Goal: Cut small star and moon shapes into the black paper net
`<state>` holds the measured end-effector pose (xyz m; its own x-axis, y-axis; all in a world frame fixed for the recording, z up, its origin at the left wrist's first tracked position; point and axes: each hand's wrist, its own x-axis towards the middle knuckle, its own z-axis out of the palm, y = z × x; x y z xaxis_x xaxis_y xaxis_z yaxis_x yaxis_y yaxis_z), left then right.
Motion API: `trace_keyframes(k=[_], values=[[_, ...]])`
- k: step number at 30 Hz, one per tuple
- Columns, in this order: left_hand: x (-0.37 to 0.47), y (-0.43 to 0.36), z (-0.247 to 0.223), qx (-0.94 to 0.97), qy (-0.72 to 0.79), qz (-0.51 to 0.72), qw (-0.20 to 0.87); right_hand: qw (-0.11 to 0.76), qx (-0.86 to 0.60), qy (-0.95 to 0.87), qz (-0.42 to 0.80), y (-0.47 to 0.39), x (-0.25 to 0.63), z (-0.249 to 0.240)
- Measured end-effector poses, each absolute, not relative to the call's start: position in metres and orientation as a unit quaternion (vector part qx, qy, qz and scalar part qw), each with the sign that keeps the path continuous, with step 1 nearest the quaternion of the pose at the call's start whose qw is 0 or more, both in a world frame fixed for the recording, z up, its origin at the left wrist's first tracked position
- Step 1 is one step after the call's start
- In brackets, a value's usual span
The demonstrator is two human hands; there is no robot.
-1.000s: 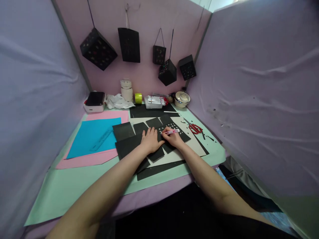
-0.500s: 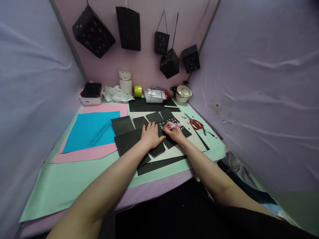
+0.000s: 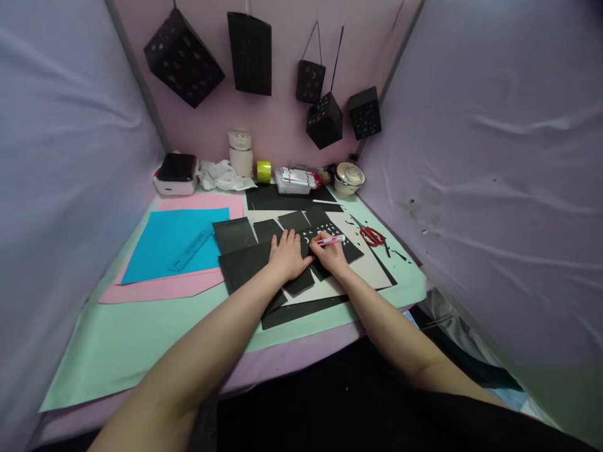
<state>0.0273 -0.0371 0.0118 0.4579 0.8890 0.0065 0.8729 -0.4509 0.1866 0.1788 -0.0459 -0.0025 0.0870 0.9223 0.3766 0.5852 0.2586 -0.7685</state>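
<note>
Under the left hand (image 3: 286, 256), spread flat, fingers apart: black sheet (image 3: 247, 265), star and crescent cut-outs by the right hand. Right hand (image 3: 330, 252) is pinched narrow on a pink-and-white pen (image 3: 333, 240), its point end by the crescent; can't tell if it touches.

Crowding the hands: smaller black pieces (image 3: 233, 235) just beyond the left hand, overlapping on a white sheet (image 3: 370, 269). Right of the right hand: red-handled scissors (image 3: 372, 236), black scraps (image 3: 400, 256) on the green-topped desk (image 3: 141, 342). Left of the left hand: ruler (image 3: 191, 251) on blue paper (image 3: 157, 235). Far past both hands: yellow tape roll (image 3: 264, 171), white bottle (image 3: 241, 156), lidded bowl (image 3: 349, 177). Black boxes (image 3: 184, 58) hang above those.

Writing: faint marks on ruler, too small to read; same for red marks on white packets (image 3: 296, 178) ahead of the hands.
</note>
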Motion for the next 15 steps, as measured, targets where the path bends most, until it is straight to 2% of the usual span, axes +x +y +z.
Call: trace_keyframes(k=[15], values=[[0.0276,-0.0353,0.0099,0.849,0.517,0.054,0.092,0.454,-0.585,-0.647,0.179,-0.0498,0.1778,-0.0037]])
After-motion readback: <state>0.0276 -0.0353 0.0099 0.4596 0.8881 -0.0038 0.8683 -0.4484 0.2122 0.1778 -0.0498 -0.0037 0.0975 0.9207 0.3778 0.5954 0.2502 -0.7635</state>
